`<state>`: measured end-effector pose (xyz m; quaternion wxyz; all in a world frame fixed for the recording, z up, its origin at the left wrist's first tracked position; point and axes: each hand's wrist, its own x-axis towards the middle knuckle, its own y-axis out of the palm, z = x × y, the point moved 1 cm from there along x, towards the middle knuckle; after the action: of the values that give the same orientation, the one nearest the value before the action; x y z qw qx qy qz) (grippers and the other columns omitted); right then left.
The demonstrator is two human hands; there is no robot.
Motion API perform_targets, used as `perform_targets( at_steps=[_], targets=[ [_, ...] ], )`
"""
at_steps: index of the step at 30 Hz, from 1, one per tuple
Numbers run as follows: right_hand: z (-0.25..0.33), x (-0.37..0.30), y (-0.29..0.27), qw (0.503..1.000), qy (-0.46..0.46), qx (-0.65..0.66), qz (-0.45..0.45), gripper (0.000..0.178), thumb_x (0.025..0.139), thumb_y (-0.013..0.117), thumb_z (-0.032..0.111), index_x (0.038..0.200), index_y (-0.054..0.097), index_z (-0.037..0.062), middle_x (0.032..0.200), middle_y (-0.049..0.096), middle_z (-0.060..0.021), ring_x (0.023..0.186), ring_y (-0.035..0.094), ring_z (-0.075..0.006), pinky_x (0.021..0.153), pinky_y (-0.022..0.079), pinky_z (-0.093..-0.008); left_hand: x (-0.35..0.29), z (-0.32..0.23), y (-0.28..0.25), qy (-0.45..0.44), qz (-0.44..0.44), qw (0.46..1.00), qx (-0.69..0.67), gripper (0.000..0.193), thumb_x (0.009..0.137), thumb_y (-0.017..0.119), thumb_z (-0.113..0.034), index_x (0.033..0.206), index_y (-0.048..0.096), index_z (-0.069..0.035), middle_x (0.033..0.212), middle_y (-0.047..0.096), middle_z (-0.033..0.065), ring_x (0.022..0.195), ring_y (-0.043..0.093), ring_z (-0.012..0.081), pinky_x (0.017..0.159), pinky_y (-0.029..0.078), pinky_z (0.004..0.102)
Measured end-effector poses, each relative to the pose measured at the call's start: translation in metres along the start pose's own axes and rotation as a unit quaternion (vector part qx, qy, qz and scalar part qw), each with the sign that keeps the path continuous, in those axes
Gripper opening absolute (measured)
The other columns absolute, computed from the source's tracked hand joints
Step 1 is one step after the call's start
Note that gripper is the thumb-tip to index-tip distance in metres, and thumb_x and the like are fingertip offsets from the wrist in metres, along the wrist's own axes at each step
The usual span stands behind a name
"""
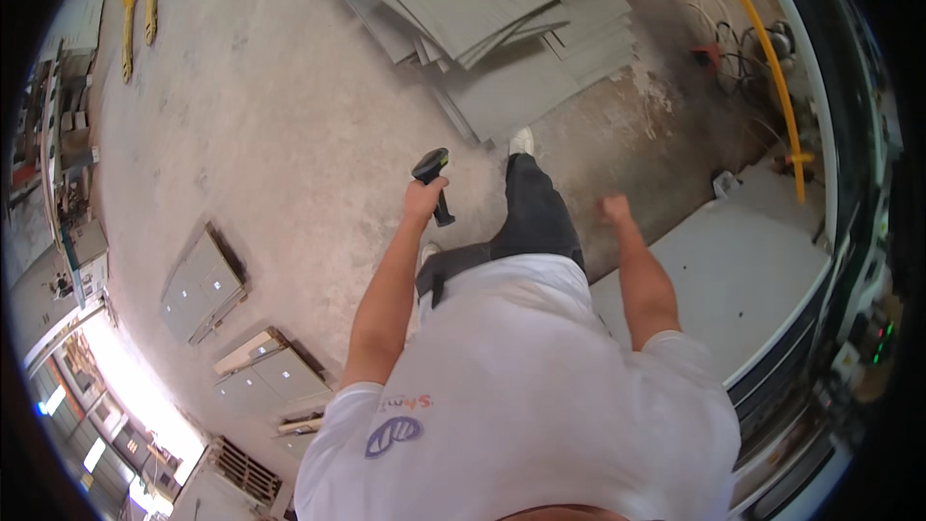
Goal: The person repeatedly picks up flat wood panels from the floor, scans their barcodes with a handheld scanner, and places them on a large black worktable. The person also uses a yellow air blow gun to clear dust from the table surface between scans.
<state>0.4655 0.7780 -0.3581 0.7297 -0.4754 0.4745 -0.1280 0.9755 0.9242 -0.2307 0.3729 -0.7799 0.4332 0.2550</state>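
Note:
My left hand (422,199) is wrapped round the handle of a handheld barcode scanner (430,166), black with yellow-green trim. The scanner's head points up and forward over the concrete floor. Out to my right side hangs my right hand (613,207), its fingers curled into a loose fist with nothing showing in it. It is nearest to a pale flat panel (733,275) lower on the right and touches nothing. One foot, in a white shoe (521,142), is stepped forward close to a stack of grey-green sheets (521,87).
The stacked sheets lie unevenly, with corners jutting out. A yellow pallet jack (138,2) stands at the far left. Piles of labelled panels (204,285) sit on the floor at left. On the right are a yellow hose (772,53), tangled cables (738,58) and a machine edge.

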Motion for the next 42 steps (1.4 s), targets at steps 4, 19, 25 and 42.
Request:
perform_targets(
  at_steps=[4,19,25,42],
  targets=[
    [-0.045,0.164,-0.156,0.891,0.258,0.369,-0.053,0.037,0.086,0.060,0.032,0.104,0.070,0.0012,0.098,0.072,-0.0199,0.096,0.069,-0.0343,0.083,0.052,-0.0428,0.047,-0.089,0.043,0.058,-0.011,0.998,-0.001,0.036,0.074,0.077,-0.033,0.082,0.070,0.000,0.073,0.064,0.0057,0.064,0.058,0.0154,0.058,0.044,0.0330],
    [-0.004,0.425,-0.363,0.926,0.122,0.262,-0.243,0.070,0.081,0.077,0.030,0.133,0.046,-0.0061,0.136,0.047,-0.0288,0.128,0.046,-0.0432,0.108,0.040,-0.0458,0.212,-0.245,0.076,-0.043,-0.014,0.997,-0.056,0.039,0.073,0.080,-0.032,0.085,0.069,0.004,0.072,0.062,0.0039,0.060,0.054,0.0149,0.053,0.041,0.0325],
    [0.015,0.387,-0.339,0.933,0.162,0.282,-0.153,0.068,0.079,0.079,0.031,0.126,0.049,-0.0062,0.129,0.053,-0.0284,0.123,0.050,-0.0419,0.103,0.043,-0.0457,0.214,-0.214,0.049,-0.052,-0.021,0.994,-0.092,0.041,0.069,0.082,-0.033,0.090,0.070,0.001,0.076,0.061,0.0051,0.059,0.053,0.0159,0.049,0.038,0.0340],
    [0.060,0.038,-0.285,0.365,0.144,0.909,-0.141,0.054,0.086,0.070,0.007,0.134,0.048,-0.0056,0.123,0.061,-0.0186,0.112,0.062,-0.0319,0.099,0.051,-0.0479,-0.022,-0.185,0.123,-0.117,0.253,0.945,-0.173,0.026,0.084,0.070,-0.038,0.080,0.070,-0.012,0.055,0.047,-0.0055,0.039,0.036,0.0064,0.038,0.023,0.0257]
  ],
)
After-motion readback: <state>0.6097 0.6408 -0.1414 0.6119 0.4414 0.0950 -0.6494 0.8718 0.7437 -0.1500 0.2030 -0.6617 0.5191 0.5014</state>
